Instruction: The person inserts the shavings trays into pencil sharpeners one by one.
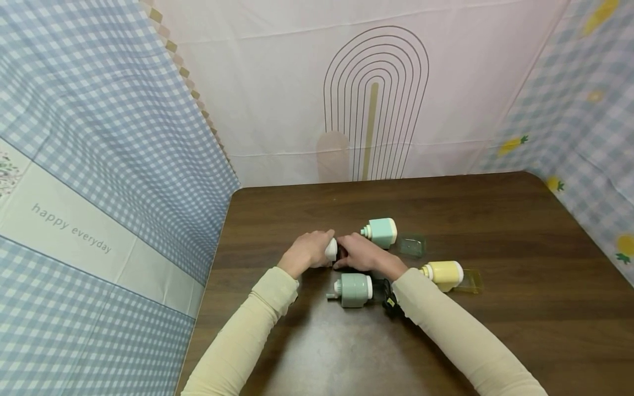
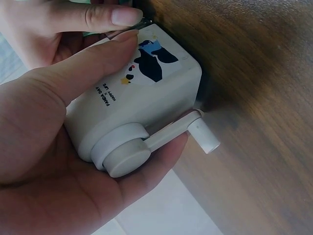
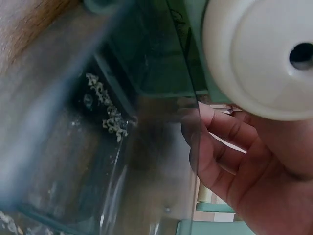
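My left hand (image 1: 308, 252) grips a white hand-crank pencil sharpener (image 2: 137, 93) with a panda sticker. Its crank (image 2: 173, 132) points away from the palm in the left wrist view. At the sharpener's other end, my right hand (image 1: 360, 253) pinches the edge of a clear shavings drawer (image 2: 128, 32), mostly hidden by fingers. Below the right hand on the table lies a sage green sharpener (image 1: 353, 290), crank to the left. The right wrist view shows its round white end (image 3: 254, 29) close up, beside a clear drawer (image 3: 146, 171) with shavings inside.
A mint sharpener (image 1: 381, 232) lies behind the right hand, a clear drawer (image 1: 412, 246) at its right. By the right sleeve (image 1: 436, 313) lies a yellow sharpener (image 1: 446, 273) with a yellow see-through drawer (image 1: 471, 281). Cloth (image 1: 277, 110) hangs behind the wooden table (image 1: 525, 231).
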### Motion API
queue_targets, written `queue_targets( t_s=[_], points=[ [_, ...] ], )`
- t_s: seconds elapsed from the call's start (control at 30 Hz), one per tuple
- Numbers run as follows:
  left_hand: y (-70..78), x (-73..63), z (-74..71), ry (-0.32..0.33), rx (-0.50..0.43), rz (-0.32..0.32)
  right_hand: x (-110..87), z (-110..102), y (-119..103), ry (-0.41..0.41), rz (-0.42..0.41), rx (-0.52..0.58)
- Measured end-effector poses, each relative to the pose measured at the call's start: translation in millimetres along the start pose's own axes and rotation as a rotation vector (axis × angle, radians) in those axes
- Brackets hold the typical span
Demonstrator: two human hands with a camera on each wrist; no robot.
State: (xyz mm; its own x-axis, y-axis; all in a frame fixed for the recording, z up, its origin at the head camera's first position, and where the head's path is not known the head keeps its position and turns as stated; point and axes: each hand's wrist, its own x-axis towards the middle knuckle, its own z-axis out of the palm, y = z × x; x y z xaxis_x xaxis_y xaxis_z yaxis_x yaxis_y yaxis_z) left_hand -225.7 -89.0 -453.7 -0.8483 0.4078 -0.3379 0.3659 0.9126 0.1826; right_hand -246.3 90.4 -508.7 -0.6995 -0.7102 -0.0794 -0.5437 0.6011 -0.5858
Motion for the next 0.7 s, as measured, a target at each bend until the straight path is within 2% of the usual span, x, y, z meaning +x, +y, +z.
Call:
queue_targets(
  t_s=[0.47, 0.7],
  points=[
    [0.3, 0.4, 4.5, -0.017, -0.006, -0.007, 0.5, 5.3, -0.1, 0.013, 0.014, 0.062],
    [0.8, -0.2, 1.6, 0.002, 0.006, -0.014, 2.9, 5.0, -0.1, 0.033, 0.013, 0.047]
  ],
)
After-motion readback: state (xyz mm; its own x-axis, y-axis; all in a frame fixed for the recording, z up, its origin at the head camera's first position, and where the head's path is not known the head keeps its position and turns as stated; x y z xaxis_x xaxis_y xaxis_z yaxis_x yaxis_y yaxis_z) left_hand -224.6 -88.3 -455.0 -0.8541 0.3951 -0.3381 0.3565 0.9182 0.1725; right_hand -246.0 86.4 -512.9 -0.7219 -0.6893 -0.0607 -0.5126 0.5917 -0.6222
